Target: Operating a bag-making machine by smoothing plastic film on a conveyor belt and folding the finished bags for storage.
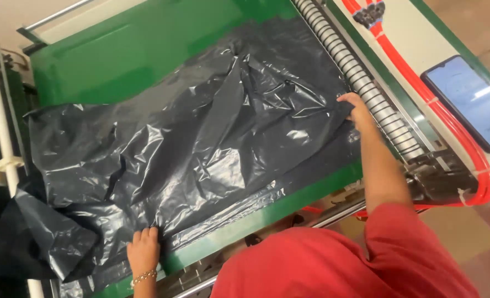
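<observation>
Black plastic sheet (201, 143) lies under left hand (143, 249) and right hand (358, 110).

Scene evenly and fairly brightly lit from above. Strong white glare seen on creases of black plastic sheet (201, 143); softer sheen on green tabletop (123, 55). Phone screen (477, 102) washed pale by reflection. Shadows kept soft, deepest at left edge. Slight blur and compression smear noted throughout; wide-angle slant seen at edges.
</observation>
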